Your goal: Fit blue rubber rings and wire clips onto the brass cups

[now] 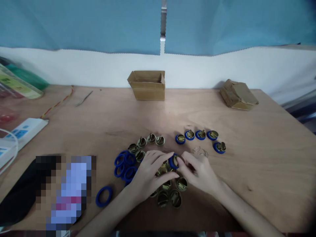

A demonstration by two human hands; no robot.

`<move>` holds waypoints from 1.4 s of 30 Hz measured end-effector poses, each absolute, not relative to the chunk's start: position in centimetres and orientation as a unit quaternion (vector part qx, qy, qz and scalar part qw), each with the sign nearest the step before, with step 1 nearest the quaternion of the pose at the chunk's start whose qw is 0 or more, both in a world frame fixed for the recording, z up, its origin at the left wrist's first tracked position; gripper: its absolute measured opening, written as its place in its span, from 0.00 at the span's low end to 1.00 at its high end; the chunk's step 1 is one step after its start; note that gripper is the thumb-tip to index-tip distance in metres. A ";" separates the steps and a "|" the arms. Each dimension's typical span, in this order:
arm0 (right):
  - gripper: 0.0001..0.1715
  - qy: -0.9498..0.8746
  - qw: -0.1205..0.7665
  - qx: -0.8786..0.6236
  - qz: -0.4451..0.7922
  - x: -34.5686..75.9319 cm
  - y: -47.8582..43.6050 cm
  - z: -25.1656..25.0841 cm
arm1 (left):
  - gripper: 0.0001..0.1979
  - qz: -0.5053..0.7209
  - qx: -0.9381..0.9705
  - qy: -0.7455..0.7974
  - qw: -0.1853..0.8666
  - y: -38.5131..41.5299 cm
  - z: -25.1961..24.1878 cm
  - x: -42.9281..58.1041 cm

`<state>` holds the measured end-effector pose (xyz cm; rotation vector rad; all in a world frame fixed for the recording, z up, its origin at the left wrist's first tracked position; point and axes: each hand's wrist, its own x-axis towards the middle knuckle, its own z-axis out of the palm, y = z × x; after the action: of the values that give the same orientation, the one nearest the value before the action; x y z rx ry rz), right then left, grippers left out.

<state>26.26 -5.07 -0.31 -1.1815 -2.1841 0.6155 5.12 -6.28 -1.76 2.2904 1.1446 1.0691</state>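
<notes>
My left hand (150, 171) and my right hand (197, 171) meet over the near middle of the wooden table (247, 131). Between their fingertips they pinch one brass cap with a blue ring (173, 161) round it. Under and around the hands lie several bare brass caps (170, 196). More bare caps (151, 140) form an arc behind the left hand. A heap of loose blue rings (124, 164) lies just left of it, and a single blue ring (104, 196) lies further left and nearer. Several caps fitted with blue rings (200, 135) sit in a row behind the right hand.
An open cardboard box (147, 84) stands at the back centre and a closed one (238, 94) at the back right. A white power strip (22, 133), a red-yellow wire (58, 102) and plastic bags (17, 84) are on the left. A dark object (19, 194) lies near left.
</notes>
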 end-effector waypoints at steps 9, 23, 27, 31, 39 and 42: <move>0.21 -0.862 0.134 -0.482 0.082 28.8 -2.3 -1.6 | 0.15 0.337 0.807 0.457 0.161 -5.7 -2.0 4.5; 0.26 -0.814 0.265 -0.516 0.009 27.2 -2.9 -1.6 | 0.04 0.314 0.799 0.486 0.163 -5.9 -2.3 5.1; 0.23 -0.821 0.310 -0.478 0.038 26.8 -3.6 -1.3 | 0.05 0.404 0.739 0.507 0.184 -5.7 -1.5 4.5; 0.21 -0.820 0.334 -0.461 0.055 26.5 -3.6 -1.4 | 0.03 0.501 0.646 0.542 0.193 -5.5 -0.1 3.3; 0.11 -0.893 0.255 -0.335 0.158 22.9 -4.7 0.0 | 0.12 0.624 0.439 0.578 0.289 -4.1 1.9 0.6; 0.09 -0.926 0.185 -0.292 0.155 20.7 -5.4 1.1 | 0.14 0.641 0.377 0.537 0.397 -3.5 1.7 0.1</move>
<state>20.75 -5.42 1.12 -0.8219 -2.6084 0.4380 0.08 -3.46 1.68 0.9549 1.3609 1.6244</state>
